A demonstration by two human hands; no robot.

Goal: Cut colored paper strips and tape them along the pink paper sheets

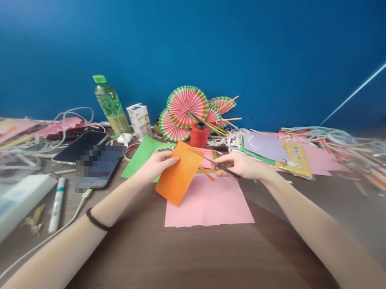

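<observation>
Pinched between the thumb and fingers of my left hand [162,162] is a sheet of orange paper [180,174], tilted above the table. My right hand [233,164] grips a pair of dark-handled scissors [225,169], whose blades reach left to the upper right edge of the orange paper. Just below the blades hangs or lies a narrow orange strip [207,173]; whether it is still joined to the sheet I cannot tell. Under both hands a pink sheet [209,205] lies flat, and a green sheet [141,157] is partly behind my left hand.
Pleated watermelon-coloured paper fans [187,106] stand at the back by a red thread spool [199,135]. Left are a green-capped bottle [111,107], a drink carton [139,121], phones [102,168], a marker [57,204] and a cable [78,210]. Purple paper [265,145] lies right.
</observation>
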